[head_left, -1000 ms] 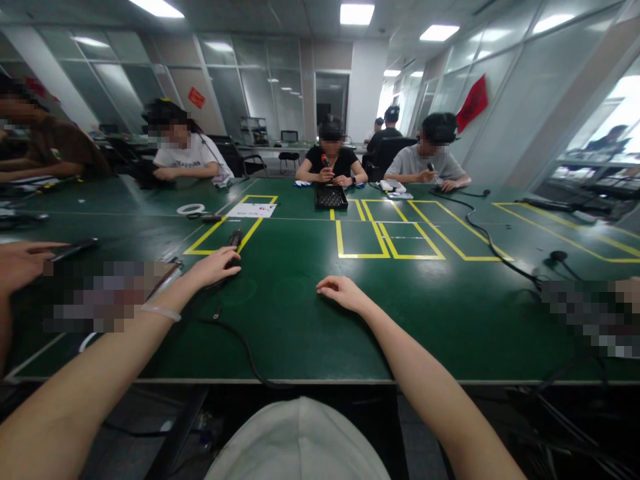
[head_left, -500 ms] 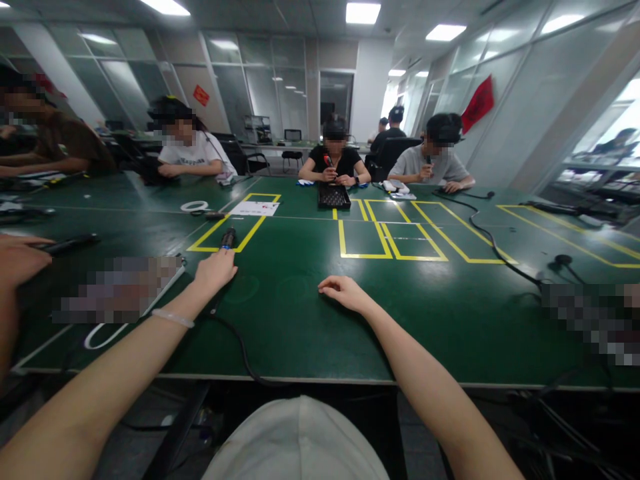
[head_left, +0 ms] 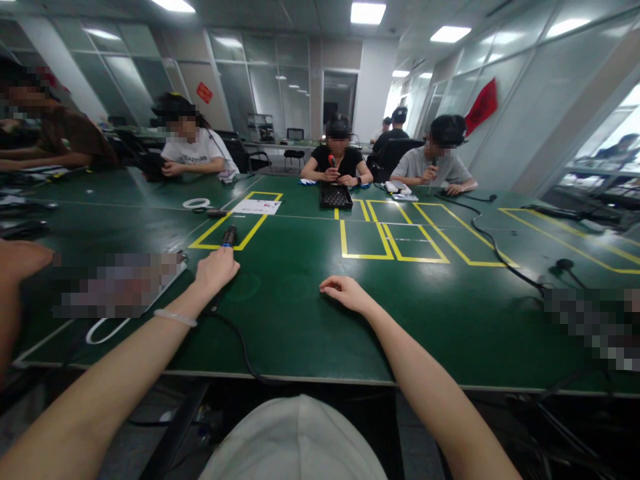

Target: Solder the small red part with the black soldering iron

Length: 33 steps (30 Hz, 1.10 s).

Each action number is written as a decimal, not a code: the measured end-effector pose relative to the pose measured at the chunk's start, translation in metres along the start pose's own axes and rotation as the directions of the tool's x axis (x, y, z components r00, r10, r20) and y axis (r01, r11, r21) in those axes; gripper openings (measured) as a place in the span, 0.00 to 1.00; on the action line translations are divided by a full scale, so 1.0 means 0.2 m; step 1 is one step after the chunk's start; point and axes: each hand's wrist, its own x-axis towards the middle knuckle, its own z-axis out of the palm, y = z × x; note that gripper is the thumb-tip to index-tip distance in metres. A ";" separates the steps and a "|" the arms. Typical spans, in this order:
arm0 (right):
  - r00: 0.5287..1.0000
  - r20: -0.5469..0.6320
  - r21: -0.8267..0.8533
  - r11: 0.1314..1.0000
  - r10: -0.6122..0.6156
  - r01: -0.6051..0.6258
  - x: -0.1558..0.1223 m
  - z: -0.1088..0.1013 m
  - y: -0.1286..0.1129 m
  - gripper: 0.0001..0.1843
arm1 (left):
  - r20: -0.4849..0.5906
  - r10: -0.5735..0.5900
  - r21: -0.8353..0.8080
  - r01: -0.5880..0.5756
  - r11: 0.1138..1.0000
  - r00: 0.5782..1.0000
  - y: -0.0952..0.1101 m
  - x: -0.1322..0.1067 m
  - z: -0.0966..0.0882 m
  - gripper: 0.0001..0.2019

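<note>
My left hand (head_left: pixel 216 270) is closed around a black cylindrical tool (head_left: pixel 229 236) with a blue ring. Its dark end points away from me over the yellow-taped outline, and the grip is hidden under my fingers. A black cable (head_left: pixel 239 333) emerges below the hand and runs down over the table's front edge. My right hand (head_left: pixel 345 293) rests on the green table (head_left: pixel 300 340), fingers loosely bent and holding nothing. Beyond the left hand lie a white sheet of paper (head_left: pixel 257 207) and a white ring (head_left: pixel 196 203).
Yellow tape rectangles (head_left: pixel 367 256) mark the table. A blurred-out flat object (head_left: pixel 125 287) lies beside my left forearm. Another person's hand (head_left: pixel 25 259) is at far left. Opposite, a person (head_left: pixel 336 157) sits behind a black tray (head_left: pixel 335 196). Black cable (head_left: pixel 487 233) crosses the right side.
The view has shifted slightly, and both my hands keep nearly the same places. At far left, the dark object by the other person's hand no longer shows.
</note>
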 end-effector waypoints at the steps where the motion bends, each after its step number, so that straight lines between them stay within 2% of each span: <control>1: 1.000 -0.001 -0.004 1.000 0.000 0.000 0.00 0.00 0.00 0.12 | 0.007 -0.014 -0.009 0.014 1.000 1.000 0.00 0.00 0.00 0.18; 3: 1.000 -0.003 -0.010 1.000 0.001 -0.001 0.00 0.00 0.00 0.12 | 0.011 -0.027 -0.021 0.027 0.999 1.000 0.02 0.00 -0.02 0.18; 6: 1.000 -0.005 -0.010 1.000 0.005 -0.005 0.00 -0.01 -0.01 0.12 | -0.055 0.023 -0.057 -0.026 0.998 0.998 0.10 -0.02 -0.06 0.19; 8: 1.000 -0.003 -0.014 1.000 0.006 -0.006 0.00 -0.01 -0.01 0.11 | -0.081 0.053 -0.152 -0.065 0.986 0.995 0.20 -0.05 -0.09 0.19; 10: 1.000 -0.001 -0.019 1.000 0.007 -0.007 0.00 -0.01 -0.01 0.11 | -0.035 0.096 -0.334 -0.102 0.937 0.995 0.32 -0.10 -0.11 0.17; 11: 1.000 0.000 -0.019 1.000 0.008 -0.008 0.00 -0.01 -0.01 0.11 | -0.003 0.150 -0.451 -0.135 0.882 0.989 0.39 -0.12 -0.12 0.16; 13: 1.000 -0.003 0.002 1.000 0.009 -0.009 0.00 -0.01 0.00 0.11 | 0.018 0.305 -0.692 -0.208 0.691 0.952 0.52 -0.17 -0.13 0.15; 15: 1.000 -0.010 0.058 0.998 0.015 -0.015 0.00 0.00 0.01 0.11 | 0.030 0.385 -0.852 -0.178 0.492 0.922 0.65 -0.21 -0.13 0.15; 17: 0.999 -0.018 0.134 0.990 0.035 -0.033 0.01 0.00 0.02 0.11 | 0.035 0.416 -0.936 -0.116 0.331 0.909 0.76 -0.26 -0.11 0.15; 20: 0.998 -0.025 0.196 0.979 0.058 -0.052 0.02 0.00 0.03 0.12 | 0.063 0.474 -0.977 -0.042 0.208 0.878 0.85 -0.31 -0.09 0.14; 23: 0.996 -0.009 0.179 0.981 0.083 -0.080 0.02 0.01 0.03 0.14 | 0.096 0.558 -0.982 -0.012 0.187 0.824 0.88 -0.35 -0.07 0.15; 25: 0.995 0.005 0.138 0.985 0.100 -0.100 0.01 0.01 0.03 0.16 | 0.099 0.585 -0.978 -0.031 0.209 0.805 0.88 -0.36 -0.07 0.15; 30: 0.996 0.022 0.032 0.996 0.083 -0.084 0.00 0.00 0.00 0.22 | 0.081 0.559 -0.956 -0.094 0.278 0.825 0.87 -0.39 -0.08 0.15; 33: 0.997 0.039 0.029 0.997 0.073 -0.074 -0.01 0.00 -0.02 0.26 | 0.066 0.537 -0.946 -0.118 0.301 0.841 0.86 -0.40 -0.09 0.14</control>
